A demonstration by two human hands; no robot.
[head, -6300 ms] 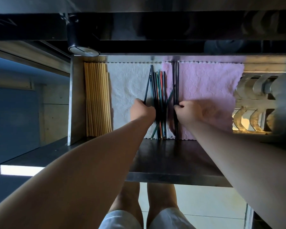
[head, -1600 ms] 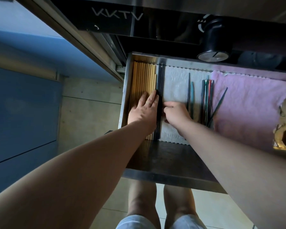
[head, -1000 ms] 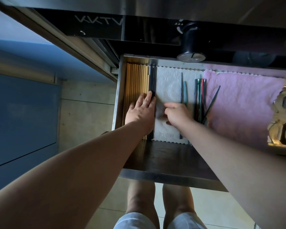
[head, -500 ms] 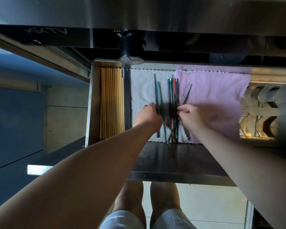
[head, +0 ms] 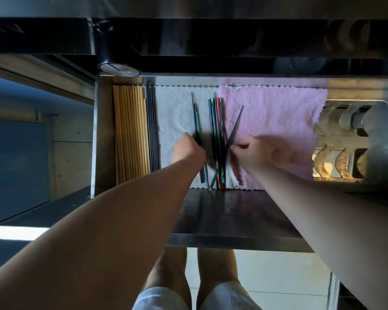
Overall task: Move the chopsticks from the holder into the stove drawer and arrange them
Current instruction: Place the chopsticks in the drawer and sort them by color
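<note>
Bamboo chopsticks point(head: 130, 135) and dark ones point(head: 151, 128) lie lined up in the drawer point(head: 98, 135). My left hand point(head: 187, 148) pinches two; my right hand point(head: 255, 153) pinches the crooked chopstick point(head: 235, 126). Colored chopsticks point(head: 216, 130) remain unarranged.

The one camera sits on my head and looks almost straight down past my chest, so my two bare forearms run up from the bottom corners to my left hand point(head: 188, 151) and right hand point(head: 255, 155) near mid-frame. It faces into the open stainless-steel stove drawer point(head: 100, 135), close enough that the drawer spans most of the width, with the black glossy stove front and its round knob point(head: 118, 69) across the top. My bare knees and the pale tiled floor point(head: 278, 271) fill the bottom edge; no second view overlaps.
</note>
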